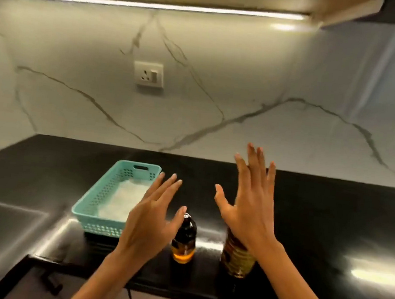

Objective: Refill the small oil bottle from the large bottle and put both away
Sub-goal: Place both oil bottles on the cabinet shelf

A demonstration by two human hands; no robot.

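Observation:
The small oil bottle [184, 240] stands upright near the front edge of the black counter [319, 210]; it is dark, with a little amber oil at the bottom. To its right stands the large bottle [236, 258], labelled, its top hidden behind my right hand. My left hand [152, 220] hovers open just left of the small bottle, fingers spread, thumb close to its top. Above the large bottle my right hand [249, 203] is raised, open and holding nothing.
A turquoise perforated basket [93, 204] with a white lining sits on the counter to the left of the bottles. A marble-patterned wall with a power socket [148, 74] rises behind. A cabinet with a light strip hangs overhead. A dark drawer front lies below the counter edge.

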